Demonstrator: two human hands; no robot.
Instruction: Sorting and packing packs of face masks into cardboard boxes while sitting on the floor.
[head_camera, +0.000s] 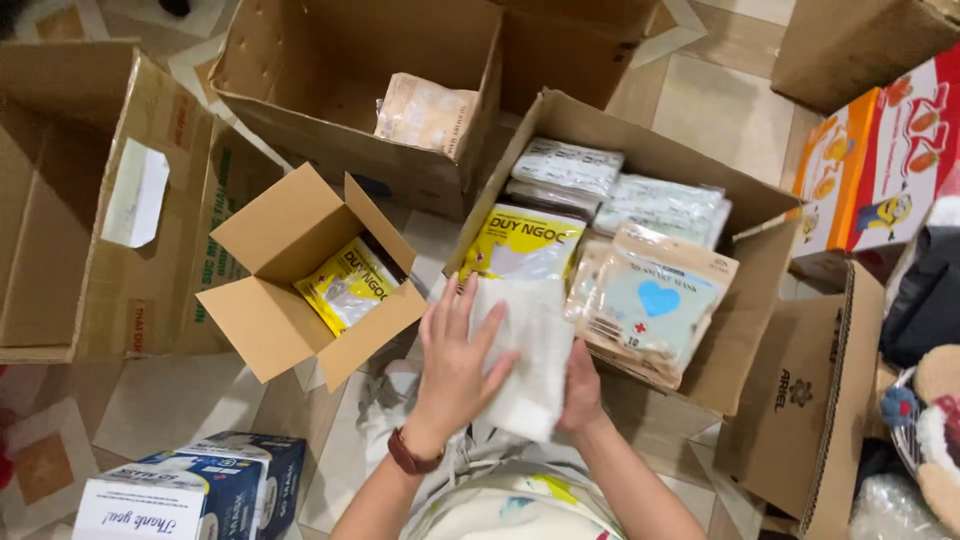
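Note:
A white flat packet is held between both hands in front of me. My left hand, with a brown wrist strap, lies flat over the packet's left side. My right hand grips its right edge from below. Just beyond stands a large open cardboard box filled with plastic packets: a yellow one, a tan one with a blue heart and several white ones. To the left, a small open box holds another yellow packet.
A big cardboard box at the top centre holds a tan packet. Another large box lies at left. Blue and white cartons sit bottom left. More boxes and a colourful printed carton crowd the right.

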